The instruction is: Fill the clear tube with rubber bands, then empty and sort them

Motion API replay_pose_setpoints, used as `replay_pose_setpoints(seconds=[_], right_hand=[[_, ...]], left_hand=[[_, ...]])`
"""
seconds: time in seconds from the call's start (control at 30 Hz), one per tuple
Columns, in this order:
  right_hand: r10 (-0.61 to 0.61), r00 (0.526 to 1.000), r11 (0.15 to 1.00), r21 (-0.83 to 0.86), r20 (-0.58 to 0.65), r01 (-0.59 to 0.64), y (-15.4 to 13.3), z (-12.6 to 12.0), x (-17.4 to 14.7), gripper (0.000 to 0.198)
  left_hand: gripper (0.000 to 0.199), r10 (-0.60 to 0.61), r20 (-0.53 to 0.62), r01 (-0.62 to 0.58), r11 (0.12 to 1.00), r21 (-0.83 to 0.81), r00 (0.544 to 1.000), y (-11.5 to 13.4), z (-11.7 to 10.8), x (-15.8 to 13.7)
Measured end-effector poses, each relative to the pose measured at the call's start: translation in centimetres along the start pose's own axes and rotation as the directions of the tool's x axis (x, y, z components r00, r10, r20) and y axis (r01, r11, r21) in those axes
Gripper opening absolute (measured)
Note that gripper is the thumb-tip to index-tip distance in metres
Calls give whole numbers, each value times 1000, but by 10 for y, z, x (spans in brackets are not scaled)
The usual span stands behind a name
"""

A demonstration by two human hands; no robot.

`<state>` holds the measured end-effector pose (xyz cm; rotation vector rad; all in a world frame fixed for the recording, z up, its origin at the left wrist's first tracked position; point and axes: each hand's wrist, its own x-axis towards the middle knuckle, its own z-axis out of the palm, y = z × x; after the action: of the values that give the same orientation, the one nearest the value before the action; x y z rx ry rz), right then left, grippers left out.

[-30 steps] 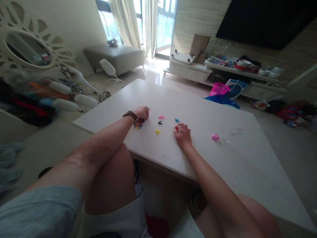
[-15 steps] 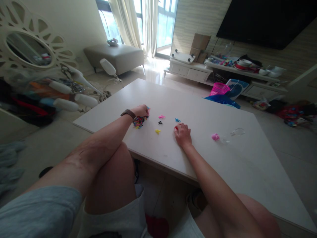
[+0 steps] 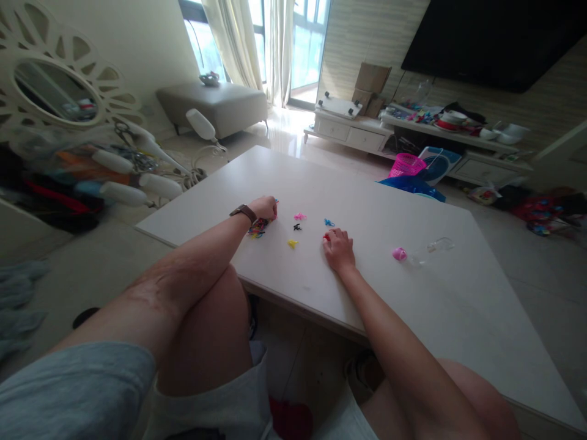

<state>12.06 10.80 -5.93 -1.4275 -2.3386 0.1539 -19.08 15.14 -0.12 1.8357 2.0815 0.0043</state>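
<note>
Small multicoloured rubber bands (image 3: 257, 228) lie in a heap on the white table (image 3: 389, 211). My left hand (image 3: 265, 208), a watch (image 3: 244, 212) on its wrist, is over the heap's far side with fingers pinched downward; what sits between them is hidden. My right hand (image 3: 339, 247) rests on the table, its bent fingers closed over red rubber bands (image 3: 326, 236). Between the hands lie little groups of pink bands (image 3: 299, 216), black bands (image 3: 297, 227) and yellow bands (image 3: 292, 243). Blue bands (image 3: 329, 222) lie just beyond my right fingertips.
On the table's right side lies a clear container (image 3: 440, 244) near a pink rounded object (image 3: 399, 254). Past the far edge are a pink basket (image 3: 408, 165) and a blue plastic item (image 3: 408, 183). A white lamp (image 3: 151, 183) stands off the left edge.
My left hand has shifted slightly right and toward me over the heap, covering more of it. My right hand and the small colour groups stay where they were.
</note>
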Motion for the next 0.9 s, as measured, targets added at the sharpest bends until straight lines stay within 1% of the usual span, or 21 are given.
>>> replay_pose_setpoints(seconds=[0.13, 0.3, 0.37, 0.67, 0.77, 0.83, 0.9], right_hand=[[4, 1000, 1000, 14, -4, -3, -1, 0, 0, 24], [1, 1000, 1000, 15, -1, -1, -1, -1, 0, 24], [1, 1000, 1000, 11, 2, -1, -1, -1, 0, 24], [1, 1000, 1000, -8, 8, -1, 0, 0, 0, 24], [3, 1000, 1000, -3, 3, -3, 0, 0, 0, 24], [3, 1000, 1000, -1, -8, -3, -1, -1, 0, 24], [-2, 1000, 1000, -2, -27, 1, -1, -1, -1, 24]], left_hand=[[29, -25, 28, 26, 999, -38, 999, 3, -7, -6], [25, 12, -44, -17, 994, -104, 999, 1, -17, -11], [24, 13, -47, -18, 993, -116, 999, 0, -19, -11], [26, 80, -20, -83, 984, -156, 997, 0, -19, -12], [25, 79, -21, -81, 984, -161, 997, -2, -18, -12], [25, 83, -6, -83, 977, -196, 997, -2, -16, -11], [25, 122, 33, -109, 960, -260, 992, -1, -13, -10]])
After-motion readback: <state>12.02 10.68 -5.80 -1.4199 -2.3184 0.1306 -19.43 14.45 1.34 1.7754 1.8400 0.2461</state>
